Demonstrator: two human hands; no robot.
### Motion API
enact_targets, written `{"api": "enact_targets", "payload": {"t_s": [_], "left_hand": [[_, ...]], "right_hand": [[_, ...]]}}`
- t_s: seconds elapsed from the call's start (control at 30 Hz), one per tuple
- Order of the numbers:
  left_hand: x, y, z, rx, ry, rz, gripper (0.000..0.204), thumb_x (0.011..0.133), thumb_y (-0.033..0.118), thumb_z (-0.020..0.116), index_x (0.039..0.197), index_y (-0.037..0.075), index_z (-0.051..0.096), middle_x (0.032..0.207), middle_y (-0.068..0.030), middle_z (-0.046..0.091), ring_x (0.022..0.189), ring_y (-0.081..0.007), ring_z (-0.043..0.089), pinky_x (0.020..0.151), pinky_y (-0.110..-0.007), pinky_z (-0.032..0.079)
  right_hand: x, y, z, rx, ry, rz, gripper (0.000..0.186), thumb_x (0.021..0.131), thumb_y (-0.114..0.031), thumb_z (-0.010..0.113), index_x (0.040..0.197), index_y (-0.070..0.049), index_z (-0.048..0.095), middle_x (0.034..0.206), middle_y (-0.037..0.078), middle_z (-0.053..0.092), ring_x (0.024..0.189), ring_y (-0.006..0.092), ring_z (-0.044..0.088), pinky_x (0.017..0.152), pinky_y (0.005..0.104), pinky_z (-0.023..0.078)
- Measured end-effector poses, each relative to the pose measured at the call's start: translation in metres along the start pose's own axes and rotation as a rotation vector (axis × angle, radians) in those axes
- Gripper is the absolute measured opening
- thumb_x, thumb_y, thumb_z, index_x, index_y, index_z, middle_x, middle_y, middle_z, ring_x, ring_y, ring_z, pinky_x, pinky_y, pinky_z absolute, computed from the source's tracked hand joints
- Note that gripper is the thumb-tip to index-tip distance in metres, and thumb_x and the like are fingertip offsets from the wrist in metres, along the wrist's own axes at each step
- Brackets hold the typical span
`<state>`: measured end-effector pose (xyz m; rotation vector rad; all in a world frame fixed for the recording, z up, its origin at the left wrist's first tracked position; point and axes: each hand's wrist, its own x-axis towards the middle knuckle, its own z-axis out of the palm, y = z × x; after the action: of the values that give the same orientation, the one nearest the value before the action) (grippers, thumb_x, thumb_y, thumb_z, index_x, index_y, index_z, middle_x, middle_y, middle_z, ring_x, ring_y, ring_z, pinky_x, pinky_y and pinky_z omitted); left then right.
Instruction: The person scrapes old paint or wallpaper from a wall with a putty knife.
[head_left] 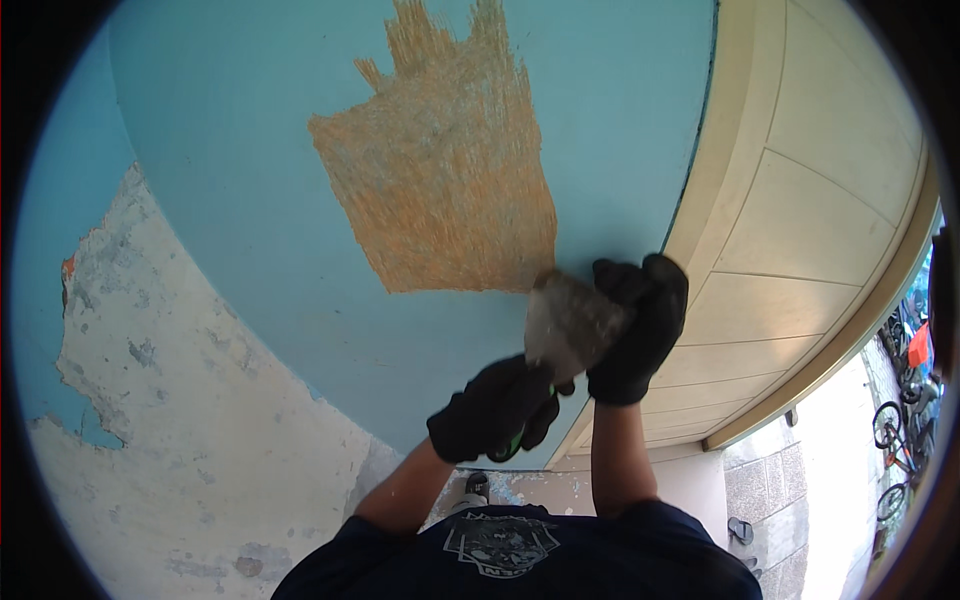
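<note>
My left hand (495, 408), in a black glove, is closed round the green handle of a wide scraper (552, 335). The scraper's pale, smeared blade points up and to the right, just under the lower right corner of a rough brown patch (450, 200) on the blue wall (250, 150). My right hand (640, 325), gloved in black too, is beside the blade's right edge with its fingers bent. A darker grey-brown area lies between that hand and the blade; whether it is a separate thing I cannot tell.
A cream panelled door or shutter (790, 270) with a raised frame borders the wall on the right. At left, peeled paint bares a whitish wall section (200, 430). Sandals (740, 530) lie on the paving at lower right, and bicycles (890, 430) stand beyond.
</note>
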<state>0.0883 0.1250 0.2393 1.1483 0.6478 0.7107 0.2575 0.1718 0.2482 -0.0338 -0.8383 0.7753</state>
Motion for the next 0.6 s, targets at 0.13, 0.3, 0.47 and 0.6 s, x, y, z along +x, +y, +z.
{"api": "enact_targets", "payload": {"t_s": [0.13, 0.3, 0.47, 0.6], "left_hand": [[-0.054, -0.089, -0.017, -0.116, -0.069, 0.039, 0.023, 0.101, 0.021, 0.051, 0.114, 0.002, 0.056, 0.076, -0.0063, 0.058, 0.062, -0.0116, 0.056, 0.056, -0.026, 0.046], [-0.063, -0.104, -0.01, 0.257, 0.029, -0.145, 0.033, 0.096, 0.021, 0.06, 0.121, 0.001, 0.056, 0.096, -0.0087, 0.064, 0.084, -0.016, 0.064, 0.074, -0.031, 0.052], [-0.045, -0.128, -0.008, 0.707, -0.121, 0.094, 0.035, 0.094, 0.017, 0.062, 0.125, 0.002, 0.053, 0.103, -0.0091, 0.065, 0.087, -0.0177, 0.064, 0.078, -0.033, 0.053], [-0.019, -0.148, 0.012, 0.543, -0.121, 0.241, 0.025, 0.096, 0.017, 0.059, 0.114, 0.001, 0.055, 0.089, -0.0062, 0.062, 0.079, -0.0139, 0.061, 0.069, -0.031, 0.05]], "right_hand": [[-0.109, -0.01, -0.048, -0.3, 0.135, 0.372, 0.047, 0.097, -0.03, 0.054, 0.133, -0.001, 0.045, 0.126, 0.022, 0.057, 0.118, 0.0319, 0.057, 0.1, 0.0438, 0.046], [-0.194, -0.053, -0.077, -0.563, -0.235, 0.796, 0.064, 0.096, -0.026, 0.059, 0.146, 0.0, 0.031, 0.135, 0.019, 0.053, 0.13, 0.0312, 0.048, 0.108, 0.0437, 0.039], [-0.177, -0.063, -0.063, -0.357, -0.313, 0.95, 0.057, 0.095, -0.018, 0.057, 0.144, 0.003, 0.036, 0.142, 0.019, 0.049, 0.131, 0.0261, 0.047, 0.107, 0.0373, 0.041], [-0.146, -0.053, -0.065, -0.642, -0.293, 0.788, 0.042, 0.098, -0.028, 0.053, 0.124, 0.005, 0.057, 0.116, 0.02, 0.066, 0.108, 0.0271, 0.063, 0.091, 0.0393, 0.052]]}}
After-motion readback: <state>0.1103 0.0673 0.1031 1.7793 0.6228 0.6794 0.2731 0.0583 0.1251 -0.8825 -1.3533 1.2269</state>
